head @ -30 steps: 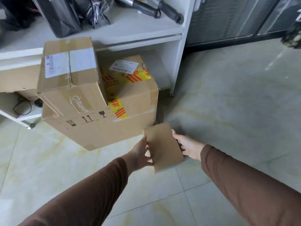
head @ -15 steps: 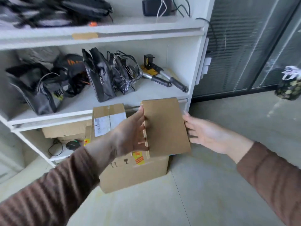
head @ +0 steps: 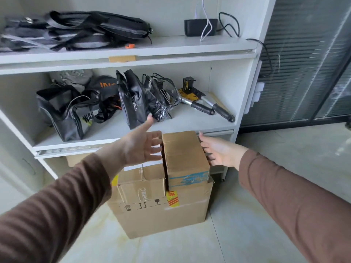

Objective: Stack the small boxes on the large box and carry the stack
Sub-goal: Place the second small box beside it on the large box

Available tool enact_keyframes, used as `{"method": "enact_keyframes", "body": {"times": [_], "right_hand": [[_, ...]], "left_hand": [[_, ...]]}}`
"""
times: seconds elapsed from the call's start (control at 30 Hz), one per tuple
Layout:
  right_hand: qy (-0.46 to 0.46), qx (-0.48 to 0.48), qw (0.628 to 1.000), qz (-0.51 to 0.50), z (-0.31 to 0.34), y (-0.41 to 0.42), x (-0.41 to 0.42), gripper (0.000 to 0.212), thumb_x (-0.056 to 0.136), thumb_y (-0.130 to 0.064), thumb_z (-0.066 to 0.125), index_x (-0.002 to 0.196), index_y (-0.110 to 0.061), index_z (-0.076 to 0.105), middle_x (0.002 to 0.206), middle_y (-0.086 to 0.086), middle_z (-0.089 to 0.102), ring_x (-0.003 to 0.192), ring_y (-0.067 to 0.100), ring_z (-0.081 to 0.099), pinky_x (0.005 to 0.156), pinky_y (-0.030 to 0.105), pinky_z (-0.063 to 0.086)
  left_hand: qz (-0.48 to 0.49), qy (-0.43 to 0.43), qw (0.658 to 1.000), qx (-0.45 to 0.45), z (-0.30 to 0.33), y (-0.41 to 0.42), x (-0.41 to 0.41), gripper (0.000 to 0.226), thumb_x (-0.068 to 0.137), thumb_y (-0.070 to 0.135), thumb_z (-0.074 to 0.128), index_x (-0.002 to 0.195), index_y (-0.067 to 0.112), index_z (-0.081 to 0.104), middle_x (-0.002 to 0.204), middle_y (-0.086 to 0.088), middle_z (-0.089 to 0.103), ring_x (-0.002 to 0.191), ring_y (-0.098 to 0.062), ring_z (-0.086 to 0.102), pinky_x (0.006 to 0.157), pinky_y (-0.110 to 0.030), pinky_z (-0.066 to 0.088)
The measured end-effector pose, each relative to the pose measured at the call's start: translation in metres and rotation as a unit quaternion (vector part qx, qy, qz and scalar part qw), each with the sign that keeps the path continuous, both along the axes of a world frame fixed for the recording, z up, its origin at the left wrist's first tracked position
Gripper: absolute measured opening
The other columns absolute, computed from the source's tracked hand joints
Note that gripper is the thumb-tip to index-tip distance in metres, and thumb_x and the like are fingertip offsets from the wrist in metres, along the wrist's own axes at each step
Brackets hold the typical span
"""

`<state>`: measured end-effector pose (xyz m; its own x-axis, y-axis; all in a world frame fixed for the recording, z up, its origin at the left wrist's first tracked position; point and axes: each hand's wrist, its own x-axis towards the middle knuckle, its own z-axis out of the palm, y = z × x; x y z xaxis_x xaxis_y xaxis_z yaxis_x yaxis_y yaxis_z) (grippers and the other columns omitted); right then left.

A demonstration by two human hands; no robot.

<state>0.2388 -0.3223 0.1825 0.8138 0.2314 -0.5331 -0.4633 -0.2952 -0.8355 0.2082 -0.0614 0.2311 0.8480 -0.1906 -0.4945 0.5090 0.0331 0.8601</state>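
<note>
Since half a second ago the small brown cardboard box with blue tape [head: 185, 158] has been set down on the right of the large brown cardboard box [head: 163, 215], left hand [head: 141, 147] spread open and off it, right hand [head: 218, 153] open-fingered by its right side, contact unclear — looks light and stiff, so the stack is probably best gripped low under the large box's edges.

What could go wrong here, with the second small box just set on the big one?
The blue-taped box stands tall and narrow at the large box's right edge, so it may tip off when lifted. Both the left hand and right hand are open, steadying little. The other small box beside it could shift too.
</note>
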Motion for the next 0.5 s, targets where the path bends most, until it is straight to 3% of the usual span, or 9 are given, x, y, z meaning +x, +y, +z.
{"method": "enact_keyframes", "body": {"times": [0.07, 0.17, 0.3, 0.37, 0.43, 0.5], "right_hand": [[0.004, 0.000, 1.000, 0.002, 0.000, 0.004, 0.000, 0.089, 0.095, -0.075, 0.037, 0.163, -0.018, 0.032, 0.169, 0.008, 0.037, 0.146, 0.030, 0.047, 0.113, 0.044, 0.044], [0.004, -0.004, 1.000, 0.002, 0.001, 0.010, 0.000, 0.086, 0.097, -0.074, 0.033, 0.164, -0.019, 0.028, 0.171, 0.007, 0.034, 0.148, 0.030, 0.044, 0.110, 0.044, 0.041], [0.011, -0.007, 0.999, -0.029, -0.014, -0.002, 0.012, 0.096, 0.091, -0.081, 0.032, 0.167, -0.024, 0.018, 0.177, 0.005, 0.011, 0.162, 0.032, 0.013, 0.127, 0.055, 0.019], [0.033, -0.008, 0.998, -0.058, -0.029, -0.014, 0.017, 0.098, 0.090, -0.083, 0.032, 0.167, -0.025, 0.017, 0.177, 0.006, 0.007, 0.163, 0.034, 0.007, 0.128, 0.060, 0.011], [0.066, 0.001, 0.995, -0.076, -0.044, -0.022, 0.019, 0.100, 0.088, -0.085, 0.032, 0.167, -0.027, 0.016, 0.177, 0.006, 0.008, 0.162, 0.038, 0.006, 0.126, 0.063, 0.012], [0.103, 0.012, 0.991, -0.081, -0.060, -0.026, 0.023, 0.105, 0.083, -0.090, 0.032, 0.167, -0.029, 0.018, 0.176, 0.007, 0.015, 0.160, 0.043, 0.014, 0.124, 0.067, 0.017]], "left_hand": [[0.029, -0.018, 0.999, -0.011, 0.005, 0.031, -0.007, 0.085, 0.096, 0.074, 0.029, 0.154, 0.016, 0.049, 0.157, -0.011, 0.051, 0.145, -0.034, 0.048, 0.116, -0.051, 0.041], [0.078, -0.037, 0.996, -0.014, -0.002, 0.084, -0.017, 0.078, 0.099, 0.070, 0.029, 0.150, 0.016, 0.053, 0.154, -0.011, 0.055, 0.139, -0.030, 0.051, 0.117, -0.046, 0.041], [0.148, -0.027, 0.988, 0.016, -0.038, 0.138, -0.023, 0.072, 0.103, 0.064, 0.026, 0.157, 0.019, 0.044, 0.170, -0.010, 0.035, 0.157, -0.031, 0.030, 0.127, -0.047, 0.024], [0.164, 0.017, 0.985, 0.041, -0.067, 0.154, -0.026, 0.074, 0.103, 0.063, 0.026, 0.161, 0.018, 0.036, 0.173, -0.010, 0.027, 0.159, -0.033, 0.023, 0.127, -0.050, 0.021], [0.164, 0.076, 0.982, 0.049, -0.098, 0.163, -0.028, 0.077, 0.102, 0.066, 0.027, 0.162, 0.018, 0.033, 0.169, -0.010, 0.033, 0.147, -0.035, 0.040, 0.122, -0.052, 0.029], [0.149, 0.130, 0.979, 0.048, -0.122, 0.168, -0.027, 0.083, 0.098, 0.072, 0.029, 0.161, 0.019, 0.034, 0.161, -0.009, 0.042, 0.123, -0.037, 0.054, 0.109, -0.056, 0.040]]}}
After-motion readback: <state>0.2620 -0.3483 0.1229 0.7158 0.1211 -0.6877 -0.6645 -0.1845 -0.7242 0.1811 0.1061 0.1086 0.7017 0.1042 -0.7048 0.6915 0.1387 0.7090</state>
